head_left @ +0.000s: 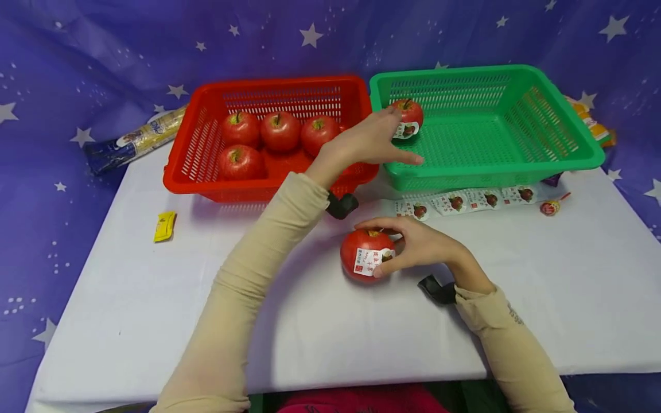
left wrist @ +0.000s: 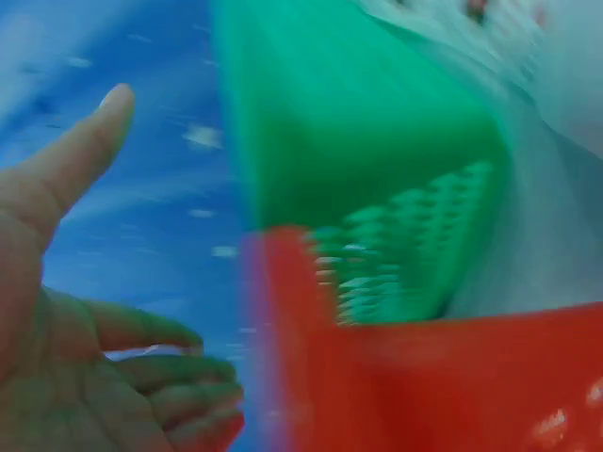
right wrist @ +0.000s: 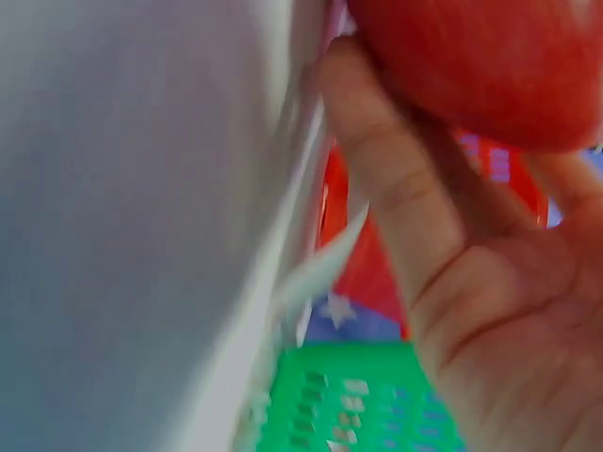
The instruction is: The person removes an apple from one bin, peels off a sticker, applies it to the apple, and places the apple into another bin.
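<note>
On the white table my right hand (head_left: 426,245) grips a red apple (head_left: 352,252), thumb at its front and fingers over its top. A white printed label (head_left: 368,261) is stuck on that apple's near side. The right wrist view shows the same apple (right wrist: 490,66) against the fingers. My left hand (head_left: 369,140) hovers where the red basket (head_left: 232,192) meets the green basket (head_left: 490,173). Its thumb and fingers are spread and hold nothing in the left wrist view. Partly behind it, a labelled apple (head_left: 414,109) sits in the green basket's left end.
Several apples (head_left: 280,132) lie in the red basket. A strip of apple labels (head_left: 454,202) stretches before the green basket, with a lollipop (head_left: 549,207) at its right end. A yellow packet (head_left: 164,226) lies at left; a long noodle-like package (head_left: 139,143) is behind it.
</note>
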`<act>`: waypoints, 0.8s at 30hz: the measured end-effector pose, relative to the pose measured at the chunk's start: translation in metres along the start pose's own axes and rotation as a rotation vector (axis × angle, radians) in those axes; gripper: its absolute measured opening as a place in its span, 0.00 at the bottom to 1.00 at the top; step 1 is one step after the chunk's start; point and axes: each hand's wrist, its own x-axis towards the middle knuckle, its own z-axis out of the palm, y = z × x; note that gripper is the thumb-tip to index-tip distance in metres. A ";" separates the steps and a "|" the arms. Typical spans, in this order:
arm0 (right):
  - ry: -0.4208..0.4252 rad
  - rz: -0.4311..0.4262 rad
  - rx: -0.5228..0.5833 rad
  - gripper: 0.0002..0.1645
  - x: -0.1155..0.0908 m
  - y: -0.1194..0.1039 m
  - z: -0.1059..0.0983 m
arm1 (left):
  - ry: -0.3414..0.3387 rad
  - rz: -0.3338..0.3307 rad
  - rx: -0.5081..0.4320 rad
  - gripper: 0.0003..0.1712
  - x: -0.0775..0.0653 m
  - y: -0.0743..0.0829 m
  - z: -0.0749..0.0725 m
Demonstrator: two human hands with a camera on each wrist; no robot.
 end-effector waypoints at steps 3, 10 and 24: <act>0.017 -0.010 -0.005 0.46 -0.008 -0.005 -0.005 | -0.089 -0.094 0.081 0.61 0.023 -0.001 0.002; 0.263 -0.182 0.031 0.50 -0.041 -0.048 -0.058 | -0.116 -0.089 0.161 0.49 0.038 -0.002 0.003; 0.812 0.170 -0.078 0.42 -0.012 -0.071 -0.226 | -0.137 -0.109 0.057 0.70 0.029 -0.002 0.005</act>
